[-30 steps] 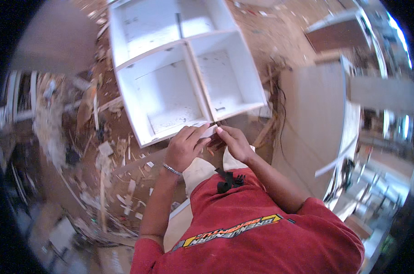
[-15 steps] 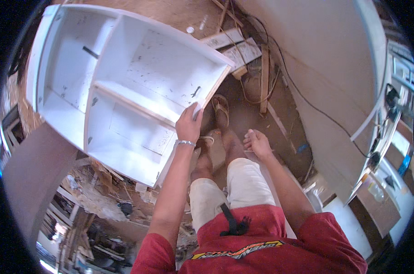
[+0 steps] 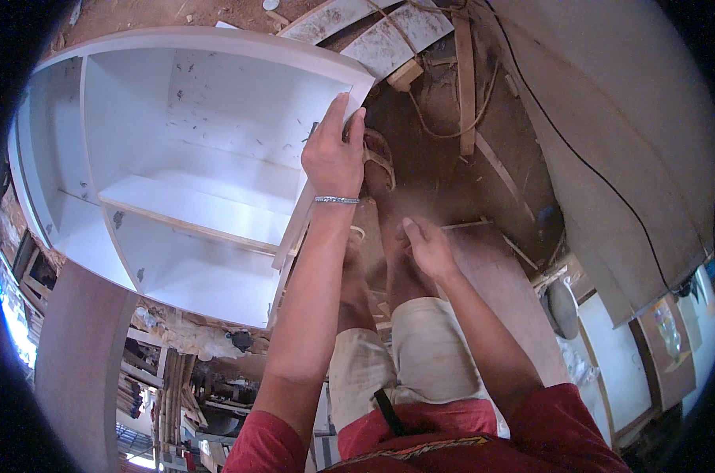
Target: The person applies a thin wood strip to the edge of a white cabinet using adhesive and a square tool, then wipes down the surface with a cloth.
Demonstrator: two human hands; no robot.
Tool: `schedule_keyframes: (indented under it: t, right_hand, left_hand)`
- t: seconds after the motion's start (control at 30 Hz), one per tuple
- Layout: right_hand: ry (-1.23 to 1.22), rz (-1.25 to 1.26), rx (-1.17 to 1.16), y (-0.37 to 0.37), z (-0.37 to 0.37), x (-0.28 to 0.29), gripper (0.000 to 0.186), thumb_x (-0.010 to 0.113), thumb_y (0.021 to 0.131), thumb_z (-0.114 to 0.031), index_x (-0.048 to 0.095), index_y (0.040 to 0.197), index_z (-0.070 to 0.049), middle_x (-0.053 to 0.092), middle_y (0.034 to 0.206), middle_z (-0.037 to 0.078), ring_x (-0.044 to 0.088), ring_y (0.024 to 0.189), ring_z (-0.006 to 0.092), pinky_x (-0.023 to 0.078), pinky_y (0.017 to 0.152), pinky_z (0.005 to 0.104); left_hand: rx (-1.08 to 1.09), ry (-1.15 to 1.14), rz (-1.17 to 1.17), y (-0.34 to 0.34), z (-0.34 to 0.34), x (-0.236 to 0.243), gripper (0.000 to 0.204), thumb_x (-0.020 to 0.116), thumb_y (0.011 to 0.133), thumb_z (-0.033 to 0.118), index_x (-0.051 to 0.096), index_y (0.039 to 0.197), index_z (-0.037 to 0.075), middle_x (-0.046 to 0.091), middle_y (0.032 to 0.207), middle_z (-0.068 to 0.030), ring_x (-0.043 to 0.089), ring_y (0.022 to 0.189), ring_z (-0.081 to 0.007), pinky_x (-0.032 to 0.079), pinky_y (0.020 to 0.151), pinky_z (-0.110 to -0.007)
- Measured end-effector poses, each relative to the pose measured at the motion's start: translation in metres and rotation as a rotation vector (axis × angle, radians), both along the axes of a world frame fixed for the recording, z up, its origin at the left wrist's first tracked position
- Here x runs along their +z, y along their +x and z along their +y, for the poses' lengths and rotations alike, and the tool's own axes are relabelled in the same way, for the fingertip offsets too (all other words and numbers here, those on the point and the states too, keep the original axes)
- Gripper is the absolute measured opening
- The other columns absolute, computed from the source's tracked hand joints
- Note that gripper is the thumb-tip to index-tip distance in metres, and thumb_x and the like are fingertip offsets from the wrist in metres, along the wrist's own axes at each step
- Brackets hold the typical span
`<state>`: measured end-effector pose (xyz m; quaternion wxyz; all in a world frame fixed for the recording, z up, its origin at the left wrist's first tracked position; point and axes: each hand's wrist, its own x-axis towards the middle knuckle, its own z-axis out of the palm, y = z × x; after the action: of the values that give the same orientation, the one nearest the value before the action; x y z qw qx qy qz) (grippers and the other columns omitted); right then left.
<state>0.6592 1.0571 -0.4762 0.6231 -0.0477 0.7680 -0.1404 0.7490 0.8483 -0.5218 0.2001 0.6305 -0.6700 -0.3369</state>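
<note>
1. White, open-fronted box cabinet [image 3: 215, 35] with inner dividers: it fills the upper left, its near corner ahead of the person. A second ago it lay more centrally in view; a turn of the head may explain part of that shift
2. Flat, grey-brown panel [image 3: 610, 142] slanting down the right side: it takes up more of the view than it did then, and is well apart from the cabinet
3. Bare left hand [image 3: 334, 162]: now at the cabinet's near corner, index finger and thumb parted over its edge. The other fingers are mostly hidden, so I cannot tell how firmly it grips or whether anything is pinched there
4. Bare right hand [image 3: 432, 248]: a second ago beside the left at the cabinet's edge, now well apart from it, just beside the right shin [image 3: 408, 280] in view, with the fingers curled in. I cannot tell whether it holds something. For the work, this leaves the left hand alone on the cabinet
</note>
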Motion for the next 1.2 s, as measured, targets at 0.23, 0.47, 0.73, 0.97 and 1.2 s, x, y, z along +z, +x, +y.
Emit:
schedule_keyframes:
  t: [0.23,0.47,0.73,0.97,1.2]
  right_hand:
    - [-0.133,0.163,0.214,-0.012,-0.013,-0.007,0.045,0.055,0.102,-0.042,0.066,0.116,-0.001,0.072,0.100,0.021,0.069,0.093,0.0371,0.053,0.084,0.0446]
    - [-0.133,0.105,0.182,-0.010,-0.035,-0.001,0.046,0.055,0.102,-0.043,0.066,0.115,-0.001,0.071,0.100,0.022,0.069,0.096,0.0391,0.052,0.085,0.0436]
    - [-0.192,0.203,0.249,-0.011,-0.054,-0.012,0.040,0.058,0.100,-0.038,0.067,0.110,-0.001,0.072,0.100,0.022,0.070,0.094,0.0391,0.052,0.085,0.0436]
    - [-0.365,0.257,0.081,-0.024,-0.126,-0.036,0.033,0.064,0.096,-0.032,0.069,0.105,-0.001,0.072,0.096,0.021,0.071,0.091,0.0379,0.053,0.081,0.0416]
    - [-0.490,0.337,-0.110,-0.014,-0.191,-0.059,0.030,0.073,0.090,-0.030,0.071,0.093,0.000,0.072,0.083,0.018,0.071,0.079,0.0278,0.053,0.076,0.0381]
  left_hand:
    - [0.023,-0.016,0.051,0.010,0.011,-0.005,0.034,0.078,0.089,0.021,0.072,0.119,0.006,0.074,0.104,-0.0200,0.073,0.092,-0.0344,0.056,0.080,-0.040]
    - [0.053,-0.044,0.095,0.007,0.008,-0.010,0.034,0.080,0.087,0.018,0.073,0.118,0.006,0.074,0.101,-0.0204,0.074,0.090,-0.0321,0.056,0.077,-0.039]
    - [0.029,-0.108,0.071,0.007,0.011,-0.019,0.034,0.080,0.086,0.019,0.073,0.117,0.006,0.074,0.095,-0.0202,0.074,0.082,-0.0329,0.056,0.072,-0.039]
    - [0.067,-0.112,0.106,0.003,0.013,-0.023,0.034,0.081,0.085,0.015,0.073,0.116,0.004,0.075,0.099,-0.0205,0.074,0.084,-0.0331,0.057,0.074,-0.037]
    - [0.055,-0.118,0.054,-0.001,0.017,-0.029,0.033,0.079,0.084,0.007,0.071,0.116,0.002,0.072,0.115,-0.0191,0.073,0.098,-0.0332,0.059,0.080,-0.039]
